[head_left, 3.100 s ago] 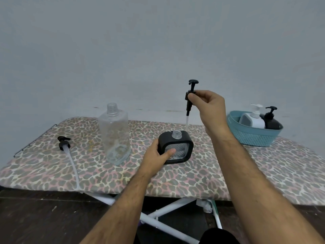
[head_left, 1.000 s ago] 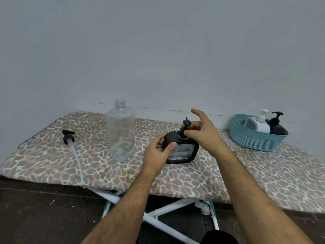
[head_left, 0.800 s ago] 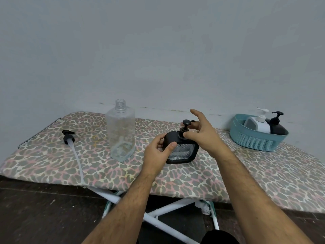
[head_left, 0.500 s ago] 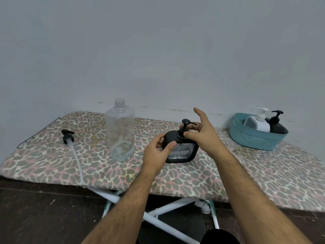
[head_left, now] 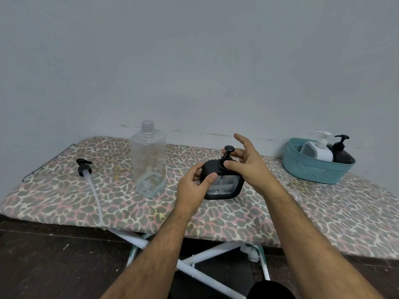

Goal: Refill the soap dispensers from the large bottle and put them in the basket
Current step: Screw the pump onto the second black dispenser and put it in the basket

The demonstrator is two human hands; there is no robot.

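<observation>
I see my left hand (head_left: 194, 182) grasping the square black dispenser (head_left: 223, 183) mid-board, near the ironing board's (head_left: 64, 190) front edge, while my right hand (head_left: 246, 167) pinches its pump collar (head_left: 223, 164). The large bottle (head_left: 149, 160) stands uncapped just left; the basket (head_left: 313, 169) sits at the far right edge.

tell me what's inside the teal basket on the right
The teal woven plastic basket holds a white pump dispenser and a black pump dispenser. Its wall hides their lower parts and anything beneath.
</observation>
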